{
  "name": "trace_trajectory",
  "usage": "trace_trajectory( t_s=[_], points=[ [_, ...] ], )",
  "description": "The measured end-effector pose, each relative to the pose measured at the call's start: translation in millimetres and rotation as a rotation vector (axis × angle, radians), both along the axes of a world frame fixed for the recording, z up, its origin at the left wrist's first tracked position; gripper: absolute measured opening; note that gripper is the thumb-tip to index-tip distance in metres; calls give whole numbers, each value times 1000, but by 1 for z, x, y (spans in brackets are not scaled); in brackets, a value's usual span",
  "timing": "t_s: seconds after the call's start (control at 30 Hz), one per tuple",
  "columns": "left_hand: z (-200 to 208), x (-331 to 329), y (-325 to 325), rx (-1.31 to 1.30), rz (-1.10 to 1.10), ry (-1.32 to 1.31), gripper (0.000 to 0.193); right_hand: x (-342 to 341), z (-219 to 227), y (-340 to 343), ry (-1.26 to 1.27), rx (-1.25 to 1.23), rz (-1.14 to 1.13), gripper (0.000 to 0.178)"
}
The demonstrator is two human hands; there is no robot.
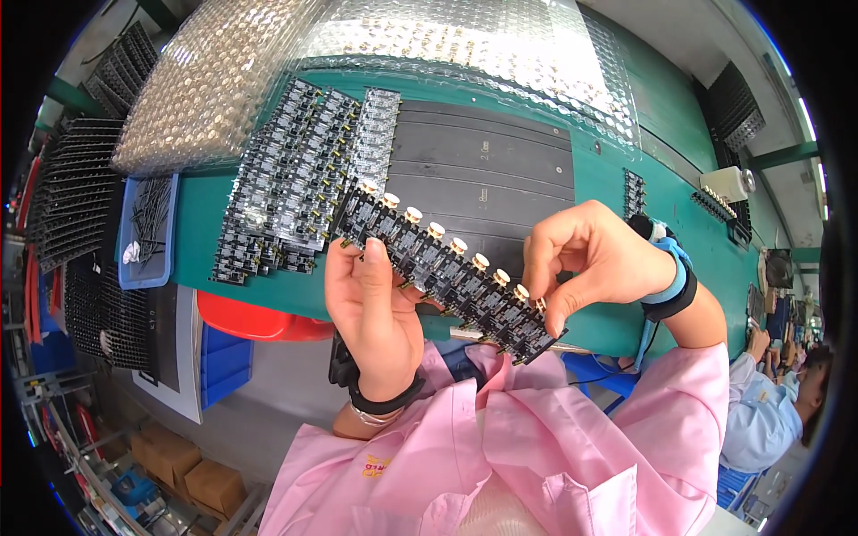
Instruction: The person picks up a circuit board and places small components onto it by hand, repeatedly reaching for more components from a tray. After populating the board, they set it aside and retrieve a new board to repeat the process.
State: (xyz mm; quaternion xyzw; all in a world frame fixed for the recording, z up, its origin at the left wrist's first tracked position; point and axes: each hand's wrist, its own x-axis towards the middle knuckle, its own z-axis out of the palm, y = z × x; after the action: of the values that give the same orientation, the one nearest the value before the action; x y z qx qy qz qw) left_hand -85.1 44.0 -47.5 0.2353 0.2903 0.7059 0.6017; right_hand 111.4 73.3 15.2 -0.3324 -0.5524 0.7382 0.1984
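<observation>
A long black strip of joined circuit boards (427,259) slants down to the right above the table's near edge. Small round white-topped, gold-coloured components (435,230) stand in a row along its upper edge. My left hand (371,313) grips the strip near its left end, thumb on the face and the other fingers mostly hidden behind it. At the opposite end, my right hand (603,259) pinches the last round component between thumb and index finger. Several similar board strips (299,170), without white tops, lie overlapped on the green table beyond my left hand.
Black flat plates (483,147) lie on the green table (603,232). Bubble wrap (214,80) and a clear-wrapped pack (465,40) lie behind. A blue tray (147,232) holds thin dark pieces. A red stool (255,317) stands below. Another person (773,411) works at right.
</observation>
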Motion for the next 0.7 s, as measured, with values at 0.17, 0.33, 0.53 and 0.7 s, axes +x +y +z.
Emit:
trace_trajectory(
  t_s=[0.17, 0.33, 0.53, 0.7],
  points=[
    [-3, -2, -1, 11, 9, -8, 6, 4, 5, 7, -72, -156, 62, 26],
    [3, -1, 1, 4, 14, -24, 6, 8, -7, 9, -64, -131, 96, 21],
    [-3, -3, 0, 65, -39, -50, 7, 5, -4, 9, -75, -136, 126, 18],
    [-6, -2, 0, 119, -81, -56, 9, 6, 4, 14, -178, -175, 189, 13]
  ],
)
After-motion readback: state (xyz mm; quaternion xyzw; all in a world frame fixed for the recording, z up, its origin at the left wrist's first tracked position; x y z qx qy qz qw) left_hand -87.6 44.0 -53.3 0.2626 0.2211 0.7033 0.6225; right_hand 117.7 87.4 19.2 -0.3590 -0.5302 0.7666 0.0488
